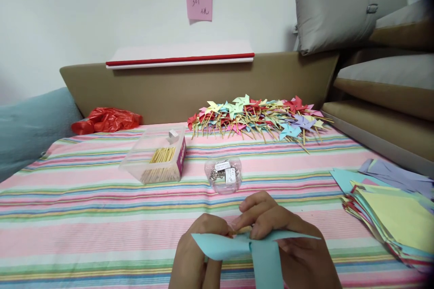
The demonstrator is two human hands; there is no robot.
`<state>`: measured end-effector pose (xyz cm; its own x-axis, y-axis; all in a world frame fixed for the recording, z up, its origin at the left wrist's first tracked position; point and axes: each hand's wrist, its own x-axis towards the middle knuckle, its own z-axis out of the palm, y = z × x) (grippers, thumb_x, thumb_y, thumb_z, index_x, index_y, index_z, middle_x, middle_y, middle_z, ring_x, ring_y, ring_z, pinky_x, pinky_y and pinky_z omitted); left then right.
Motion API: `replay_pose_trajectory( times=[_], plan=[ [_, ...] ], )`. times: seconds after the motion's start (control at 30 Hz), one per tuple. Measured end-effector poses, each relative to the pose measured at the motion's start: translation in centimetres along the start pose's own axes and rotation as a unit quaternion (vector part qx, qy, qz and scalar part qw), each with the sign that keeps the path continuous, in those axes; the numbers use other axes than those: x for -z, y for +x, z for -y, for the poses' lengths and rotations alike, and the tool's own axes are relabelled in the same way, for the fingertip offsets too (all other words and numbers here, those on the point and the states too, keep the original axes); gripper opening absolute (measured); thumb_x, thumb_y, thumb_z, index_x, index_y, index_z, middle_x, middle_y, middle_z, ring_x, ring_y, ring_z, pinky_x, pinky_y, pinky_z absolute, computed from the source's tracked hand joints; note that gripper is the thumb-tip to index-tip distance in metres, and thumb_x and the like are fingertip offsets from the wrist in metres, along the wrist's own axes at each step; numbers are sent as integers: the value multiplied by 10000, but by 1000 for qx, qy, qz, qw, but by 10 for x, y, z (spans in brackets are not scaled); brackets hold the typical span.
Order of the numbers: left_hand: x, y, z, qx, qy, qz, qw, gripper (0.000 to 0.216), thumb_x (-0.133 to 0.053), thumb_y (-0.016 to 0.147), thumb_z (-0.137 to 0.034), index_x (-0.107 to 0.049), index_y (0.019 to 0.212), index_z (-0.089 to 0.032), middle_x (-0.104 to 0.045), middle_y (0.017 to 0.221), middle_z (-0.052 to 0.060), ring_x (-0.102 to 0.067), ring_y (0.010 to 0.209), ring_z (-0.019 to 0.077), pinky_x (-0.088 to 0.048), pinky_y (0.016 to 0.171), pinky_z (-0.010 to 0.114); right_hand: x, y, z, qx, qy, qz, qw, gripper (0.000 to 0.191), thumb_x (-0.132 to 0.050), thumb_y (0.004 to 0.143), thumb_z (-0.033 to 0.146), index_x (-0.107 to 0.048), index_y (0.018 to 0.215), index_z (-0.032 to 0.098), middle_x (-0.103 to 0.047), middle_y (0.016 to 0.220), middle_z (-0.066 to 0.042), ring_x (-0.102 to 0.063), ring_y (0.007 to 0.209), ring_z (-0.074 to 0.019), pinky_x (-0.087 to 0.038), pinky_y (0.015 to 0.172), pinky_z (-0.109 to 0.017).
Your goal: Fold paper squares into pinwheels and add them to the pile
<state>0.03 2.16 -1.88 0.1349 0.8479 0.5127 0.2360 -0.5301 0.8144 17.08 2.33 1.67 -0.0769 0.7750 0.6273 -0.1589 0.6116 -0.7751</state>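
Close in front of me, both hands hold a light blue paper pinwheel [230, 247] whose blades spread left, right and downward. My left hand [200, 244] is closed on its left side, with the fingers curled behind the paper. From the other side, my right hand [281, 226] pinches the pinwheel near its centre, thumb and fingers bent over the top edge. Between the fingertips a small yellowish bit shows, too hidden to make out. Just beyond the hands stands a clear plastic container [224, 187] with small metal pieces and white labels.
A clear box [130, 162] of wooden sticks [162, 155] stands at centre left. Finished pinwheels [251, 115] lie heaped at the back. Stacked coloured paper [396, 216] is at the right, beside grey cushions [389, 76]. A red plastic bag [108, 120] lies at the back left.
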Motion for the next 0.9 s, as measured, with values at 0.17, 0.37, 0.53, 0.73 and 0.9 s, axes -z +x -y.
replay_pose_trajectory(
  times=[0.17, 0.37, 0.53, 0.73, 0.9],
  plan=[
    [16, 7, 12, -48, 111, 67, 990, 134, -539, 908, -253, -662, 858, -274, -683, 734, 18, -632, 622, 192, -487, 561, 280, -2, 1, 3, -21, 10, -11, 1000, 165, -597, 955, 424, -712, 910, 315, -788, 923, -13, -662, 941, -192, -511, 891, -314],
    [30, 9, 17, -125, 296, 110, 941, 118, -586, 840, -180, -619, 766, -265, -530, 528, -27, -485, 463, 168, -391, 468, 270, -3, 1, 0, -16, 29, -5, 999, 157, -600, 952, 436, -711, 932, 327, -785, 876, -1, -648, 944, -184, -525, 854, -301],
    [42, 8, 18, -200, 337, 134, 910, 127, -624, 841, -230, -565, 734, -262, -565, 526, -23, -511, 445, 161, -371, 433, 272, -3, 0, -3, -5, 38, 11, 999, 145, -604, 952, 411, -708, 916, 317, -793, 854, -14, -673, 903, -206, -530, 856, -349],
    [44, 8, 20, -209, 339, 122, 909, 127, -623, 856, -223, -577, 745, -262, -573, 524, -21, -512, 450, 164, -370, 432, 271, -5, 1, -3, -18, 72, 6, 997, 177, -621, 932, 457, -724, 918, 314, -796, 858, -32, -677, 904, -211, -543, 825, -345],
    [22, 10, 3, -172, 218, 29, 960, 195, -478, 941, -117, -610, 980, -256, -662, 734, 10, -584, 619, 167, -450, 576, 259, -13, -3, -13, -120, 158, -99, 975, 63, -740, 860, 343, -724, 849, 283, -732, 827, -14, -651, 799, -172, -531, 730, -286]
  ],
)
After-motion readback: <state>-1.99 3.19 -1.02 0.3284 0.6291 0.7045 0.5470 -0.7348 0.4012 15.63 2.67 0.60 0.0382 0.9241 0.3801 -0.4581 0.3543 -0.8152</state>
